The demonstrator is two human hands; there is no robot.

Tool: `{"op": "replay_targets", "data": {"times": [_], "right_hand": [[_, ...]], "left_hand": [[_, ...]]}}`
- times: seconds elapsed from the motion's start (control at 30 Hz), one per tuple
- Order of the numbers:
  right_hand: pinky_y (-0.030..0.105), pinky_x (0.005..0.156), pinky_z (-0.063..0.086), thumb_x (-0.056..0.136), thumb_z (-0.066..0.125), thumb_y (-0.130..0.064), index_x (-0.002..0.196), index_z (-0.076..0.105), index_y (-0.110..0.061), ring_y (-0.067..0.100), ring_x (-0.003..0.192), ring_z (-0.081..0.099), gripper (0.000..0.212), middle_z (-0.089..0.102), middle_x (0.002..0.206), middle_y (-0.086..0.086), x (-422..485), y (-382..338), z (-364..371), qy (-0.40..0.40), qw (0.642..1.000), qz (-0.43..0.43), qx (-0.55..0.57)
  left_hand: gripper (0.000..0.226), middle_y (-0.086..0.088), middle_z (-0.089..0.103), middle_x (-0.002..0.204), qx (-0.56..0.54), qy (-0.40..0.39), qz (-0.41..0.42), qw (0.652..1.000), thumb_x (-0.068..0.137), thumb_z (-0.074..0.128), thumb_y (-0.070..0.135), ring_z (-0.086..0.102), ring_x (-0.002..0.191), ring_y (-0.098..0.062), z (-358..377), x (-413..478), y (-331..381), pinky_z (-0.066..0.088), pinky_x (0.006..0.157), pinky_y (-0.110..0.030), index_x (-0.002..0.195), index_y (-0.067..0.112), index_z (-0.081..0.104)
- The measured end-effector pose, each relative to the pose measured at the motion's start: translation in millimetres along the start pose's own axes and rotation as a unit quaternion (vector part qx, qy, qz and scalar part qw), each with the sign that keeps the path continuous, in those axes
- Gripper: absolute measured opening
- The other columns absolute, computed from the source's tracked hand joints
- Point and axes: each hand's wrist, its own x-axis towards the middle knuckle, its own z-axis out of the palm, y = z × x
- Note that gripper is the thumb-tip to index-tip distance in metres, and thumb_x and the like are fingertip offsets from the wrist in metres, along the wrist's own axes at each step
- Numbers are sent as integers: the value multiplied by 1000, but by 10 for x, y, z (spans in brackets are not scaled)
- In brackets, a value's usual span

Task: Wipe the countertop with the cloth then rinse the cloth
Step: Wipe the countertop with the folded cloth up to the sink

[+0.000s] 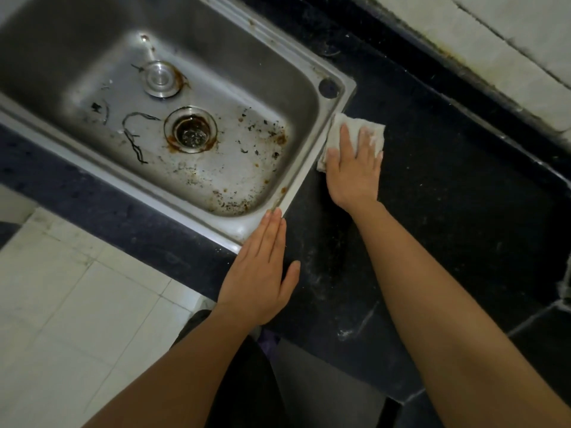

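At the centre right of the frame, just beside the right-hand rim of the steel sink (301,171), the right hand (353,168) lies flat on a folded white cloth (338,131), fingers straight and spread, pressing it onto the black countertop (448,211) rather than curling round it. The cloth's left edge touches or slightly overlaps the sink's rim; which of the two cannot be told. Lower down, near the middle of the frame, the left hand (259,273) is also flat, with its fingers straight and together. Its fingertips rest on the near right corner of the rim and it holds nothing.

By my reading, the wiping is under way and not finished. Pale streaks and smears (346,333) show on the dark surface in the lower middle of the frame, and faint specks lie to the right of the cloth, so a good part of the counter seems left to go over. The rinse looks not yet begun: the cloth is on the counter, not in the basin, no water is seen running, and no tap is in view. The basin itself holds rust stains round the open drain (190,129) and scattered dark debris (262,131), with a loose metal plug (160,78) at the upper left
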Motion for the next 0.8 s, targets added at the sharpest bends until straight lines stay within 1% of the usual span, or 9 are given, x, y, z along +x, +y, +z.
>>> {"op": "replay_targets", "data": {"times": [0.07,0.13,0.23,0.33,0.4,0.47,0.57,0.67,0.8], "right_hand": [[42,117,-8,102,14,-43,153,-3,-28,25,147,-7,55,-7,160,11,-249,-55,24,5,999,-31,-6],[41,117,-8,101,12,-43,153,-3,-28,23,147,-7,56,-7,161,10,-561,-19,96,-3,997,-77,-19],[43,119,-5,96,8,-45,153,1,-28,23,147,-7,60,-6,161,9,-1156,35,225,-31,988,-148,-38],[41,119,-2,100,16,-43,153,11,-28,22,148,-2,55,2,161,7,-1737,209,313,-71,968,-239,-25],[38,119,1,102,18,-43,152,15,-31,18,148,3,52,5,161,1,-2013,470,321,-83,962,-258,-29],[35,119,3,99,15,-48,150,17,-37,14,147,8,52,4,159,-6,-2153,774,284,-57,982,-179,-30],[35,120,3,99,17,-46,150,17,-35,17,147,8,52,9,160,-1,-2252,1198,232,7,999,33,15],[40,119,5,103,27,-35,152,16,-28,21,148,2,51,8,161,7,-2474,1561,197,33,981,186,44],[42,118,2,103,24,-37,153,12,-26,25,148,1,53,3,161,11,-2835,1627,229,74,932,338,110]], "left_hand": [[68,-14,11,158,-19,2,4,1000,99,22,44,5,147,-21,-16,-8,6,6,118,-32,149,-1,15],[68,-14,9,158,-44,13,5,999,99,20,45,2,146,-19,-30,-23,4,1,118,-29,149,0,12],[70,-12,4,158,-89,31,5,996,98,15,50,-1,146,-18,-55,-44,-5,-2,118,-26,149,3,5],[74,-6,-2,157,-136,27,-10,990,95,9,58,-5,145,-12,-81,-50,-10,-6,116,-21,148,8,-2],[76,-2,-10,156,-115,4,-11,993,92,7,60,-11,143,-9,-94,-46,-15,-11,113,-19,148,11,-8],[78,-5,-15,156,-39,-21,2,999,90,5,59,-17,142,-10,-96,-49,-14,-10,114,-24,149,9,-10],[77,-12,-19,157,19,-64,1,998,96,14,54,-20,143,-18,-154,-38,18,-10,113,-29,148,4,-13],[75,-13,-23,155,23,-106,-3,994,99,20,48,-21,143,-21,-233,-32,70,-13,112,-29,147,2,-16],[72,-9,-27,154,42,-141,-7,989,100,16,48,-26,141,-17,-293,-41,66,-16,114,-35,147,6,-19]]}}
